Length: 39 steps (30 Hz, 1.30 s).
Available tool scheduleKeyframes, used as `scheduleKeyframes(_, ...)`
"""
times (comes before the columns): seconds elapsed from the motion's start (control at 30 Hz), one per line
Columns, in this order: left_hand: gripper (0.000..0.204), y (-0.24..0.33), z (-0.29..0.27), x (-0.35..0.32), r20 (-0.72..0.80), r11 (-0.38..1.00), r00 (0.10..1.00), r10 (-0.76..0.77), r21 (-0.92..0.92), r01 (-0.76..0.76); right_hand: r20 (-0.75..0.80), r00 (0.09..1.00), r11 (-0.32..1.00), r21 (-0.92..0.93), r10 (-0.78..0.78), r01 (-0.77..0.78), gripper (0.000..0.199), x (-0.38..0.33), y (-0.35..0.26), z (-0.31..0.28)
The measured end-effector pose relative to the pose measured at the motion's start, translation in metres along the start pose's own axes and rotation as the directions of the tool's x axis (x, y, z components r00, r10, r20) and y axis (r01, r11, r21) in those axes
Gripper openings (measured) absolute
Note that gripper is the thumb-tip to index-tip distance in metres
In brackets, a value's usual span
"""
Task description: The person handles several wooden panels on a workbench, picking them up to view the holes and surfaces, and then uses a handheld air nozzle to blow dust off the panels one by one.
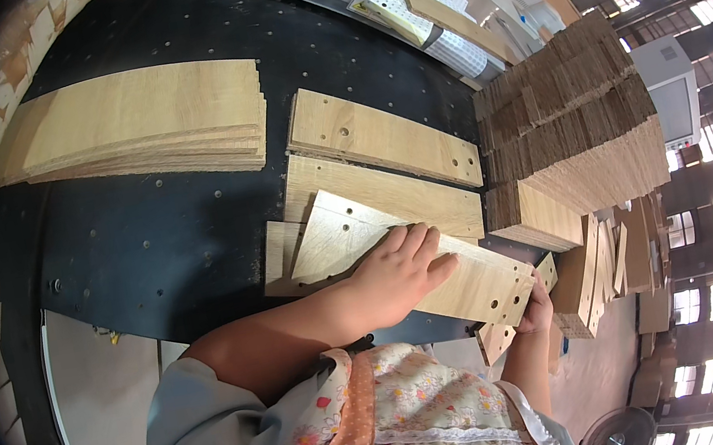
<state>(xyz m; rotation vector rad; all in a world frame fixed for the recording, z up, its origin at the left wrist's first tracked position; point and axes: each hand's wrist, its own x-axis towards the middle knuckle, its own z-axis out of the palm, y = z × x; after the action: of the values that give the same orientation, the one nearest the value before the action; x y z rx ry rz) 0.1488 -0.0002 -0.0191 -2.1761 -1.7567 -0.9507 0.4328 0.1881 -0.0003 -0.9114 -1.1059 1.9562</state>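
A pale wood-grain board (473,286) with several drilled holes near its ends lies slantwise in front of me, over other boards. My left hand (399,274) rests on its middle, palm down, fingers stretched out and slightly apart. At the board's right end, my right hand (536,307) grips the edge; some of its fingers are hidden beneath. Just beyond lie two more drilled boards, a middle one (389,193) partly covered and a far one (389,136) uncovered. Another board's end (279,253) sticks out at the left from underneath.
A low stack of plain boards (146,112) lies at the left on the black table (185,224). Tall stacks of boards (588,129) rise at the right. Papers and a wooden strip (460,23) lie at the back. A fan (619,438) stands at the lower right.
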Motion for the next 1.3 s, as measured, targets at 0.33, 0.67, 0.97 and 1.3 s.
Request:
scheduleKeyframes(0.33, 0.052, -0.002, 0.005, 0.006, -0.075, 0.992, 0.997, -0.005, 0.129, 0.015, 0.105, 0.980, 0.968, -0.173, -0.167, 0.183, 0.047, -0.010, -0.001, 0.005)
scheduleKeyframes(0.67, 0.051, 0.002, -0.012, 0.009, -0.096, 0.966, 0.995, -0.023, 0.253, 0.047, 0.233, 0.930, 0.927, -0.183, -0.283, 0.328, 0.051, 0.020, -0.017, 0.004)
scheduleKeyframes(0.97, 0.052, -0.051, -0.085, 0.001, 0.371, 0.875, 0.804, -0.465, 0.056, 0.481, 0.179, 0.947, 0.947, -0.135, -0.267, 0.292, 0.053, 0.031, 0.001, -0.008)
scheduleKeyframes(1.3, 0.035, -0.054, -0.102, -0.020, 0.247, 0.908, 0.890, -0.384, -0.071, 0.412, 0.258, 0.914, 0.938, -0.070, -0.313, 0.341, 0.050, 0.039, -0.007, -0.007)
